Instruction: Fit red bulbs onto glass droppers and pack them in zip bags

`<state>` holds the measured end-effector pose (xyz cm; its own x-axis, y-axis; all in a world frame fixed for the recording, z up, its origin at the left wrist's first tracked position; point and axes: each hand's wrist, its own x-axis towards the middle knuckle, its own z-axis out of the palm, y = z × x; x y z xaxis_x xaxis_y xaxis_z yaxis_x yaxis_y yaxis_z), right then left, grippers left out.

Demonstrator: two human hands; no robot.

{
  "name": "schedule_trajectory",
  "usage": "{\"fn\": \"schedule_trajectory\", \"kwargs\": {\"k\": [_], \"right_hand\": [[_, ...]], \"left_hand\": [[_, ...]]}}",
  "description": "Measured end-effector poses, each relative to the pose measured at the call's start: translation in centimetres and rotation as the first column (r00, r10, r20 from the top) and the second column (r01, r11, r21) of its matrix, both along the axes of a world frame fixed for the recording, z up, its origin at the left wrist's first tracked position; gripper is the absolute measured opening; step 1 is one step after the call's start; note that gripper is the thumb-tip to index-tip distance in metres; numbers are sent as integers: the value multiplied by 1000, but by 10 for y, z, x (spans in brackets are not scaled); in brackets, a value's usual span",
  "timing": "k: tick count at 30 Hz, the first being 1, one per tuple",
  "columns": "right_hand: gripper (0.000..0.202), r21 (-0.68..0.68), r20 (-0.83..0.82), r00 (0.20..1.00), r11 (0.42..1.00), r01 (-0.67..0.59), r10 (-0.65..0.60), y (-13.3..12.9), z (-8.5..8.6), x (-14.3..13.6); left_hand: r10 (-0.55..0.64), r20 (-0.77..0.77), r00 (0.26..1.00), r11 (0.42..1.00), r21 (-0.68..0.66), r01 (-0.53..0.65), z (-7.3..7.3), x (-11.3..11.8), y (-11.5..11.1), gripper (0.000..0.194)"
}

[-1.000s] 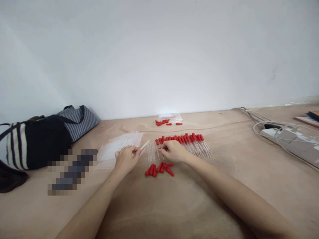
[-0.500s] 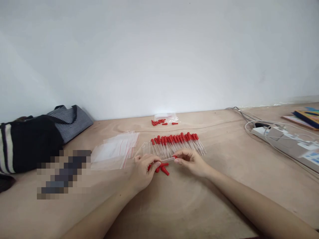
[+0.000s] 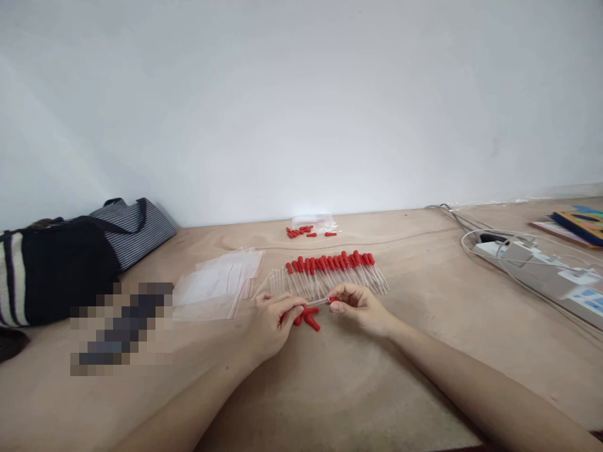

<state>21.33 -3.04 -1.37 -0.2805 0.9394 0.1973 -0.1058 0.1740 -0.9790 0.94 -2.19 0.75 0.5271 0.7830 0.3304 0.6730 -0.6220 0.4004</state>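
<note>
Your left hand (image 3: pixel 277 314) pinched a clear tube (image 3: pixel 317 302), your right hand (image 3: pixel 360 309) a red bulb (image 3: pixel 333 300) at its end, near loose bulbs (image 3: pixel 311 322) on the worktop (image 3: pixel 301 395); a skewed push could have snapped the tube, and a slack pinch could have let it slip.

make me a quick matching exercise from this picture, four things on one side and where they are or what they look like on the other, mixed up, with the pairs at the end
1. left hand
2. right hand
3. plastic bags
4. power strip

A. see-through, with red lines
B. pinching a red bulb
C. at the right side of the view
D. holding a clear tube

Pairs: 1-D, 2-B, 3-A, 4-C
</note>
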Motion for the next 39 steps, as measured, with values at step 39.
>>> {"fn": "schedule_trajectory", "kwargs": {"k": [39], "right_hand": [[14, 239, 191, 974, 968, 76, -123, -5, -10, -11]], "left_hand": [[24, -198, 980, 922, 383, 55, 4, 9, -13, 26]]}}
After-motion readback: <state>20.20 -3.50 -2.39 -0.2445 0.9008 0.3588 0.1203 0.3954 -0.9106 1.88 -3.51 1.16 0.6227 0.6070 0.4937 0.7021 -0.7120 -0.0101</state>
